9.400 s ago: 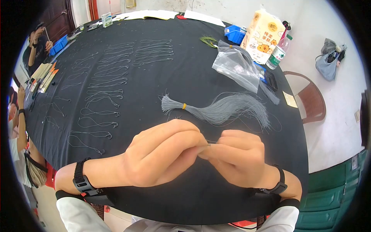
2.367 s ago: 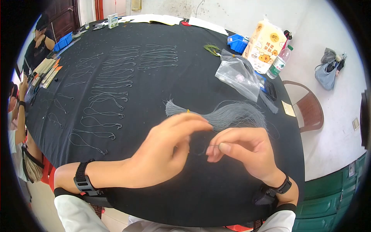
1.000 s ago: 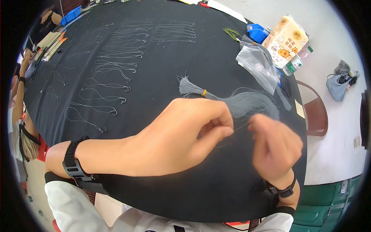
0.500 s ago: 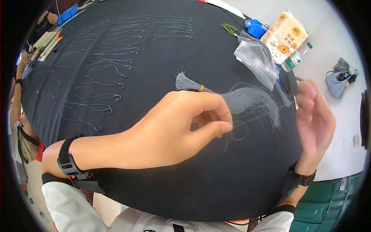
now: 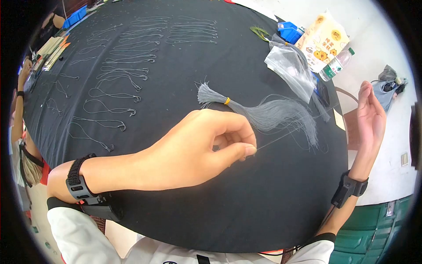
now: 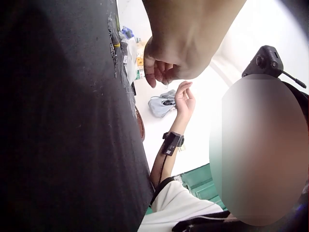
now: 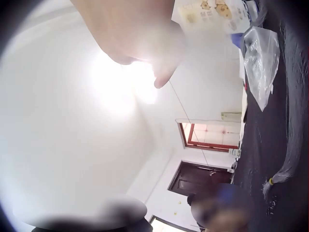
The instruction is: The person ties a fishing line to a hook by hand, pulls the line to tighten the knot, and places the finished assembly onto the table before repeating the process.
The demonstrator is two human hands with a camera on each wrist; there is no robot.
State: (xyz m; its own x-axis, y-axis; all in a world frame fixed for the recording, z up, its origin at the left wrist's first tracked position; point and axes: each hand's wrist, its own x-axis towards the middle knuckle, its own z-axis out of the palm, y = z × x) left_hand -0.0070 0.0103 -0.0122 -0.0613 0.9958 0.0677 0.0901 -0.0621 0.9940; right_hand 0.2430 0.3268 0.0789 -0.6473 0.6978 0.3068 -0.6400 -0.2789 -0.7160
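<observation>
My left hand (image 5: 211,145) is above the black-covered table, its thumb and index finger pinching a thin grey line (image 5: 281,137). From there the line runs up and right, stretched straight, to the fingertips of my raised right hand (image 5: 370,119), beyond the table's right edge. In the right wrist view the line (image 7: 186,108) leads off from a fingertip. Behind the left hand lies a bundle of grey lines (image 5: 281,114) bound by a yellow band (image 5: 227,100). Several looped lines with small dark hook-like ends (image 5: 132,113) lie in rows at the left.
At the back right stand a blue bin (image 5: 289,33), a tissue pack (image 5: 323,44) and a bottle (image 5: 336,65), near a clear plastic bag (image 5: 292,72). A brown chair (image 5: 353,127) is beyond the right edge. Another person's arm (image 5: 22,81) shows at the far left.
My right hand has moved away from the left, outward and up to the right. The line between them, slack and curled half a second ago, is now straight. The left hand has shifted slightly left.
</observation>
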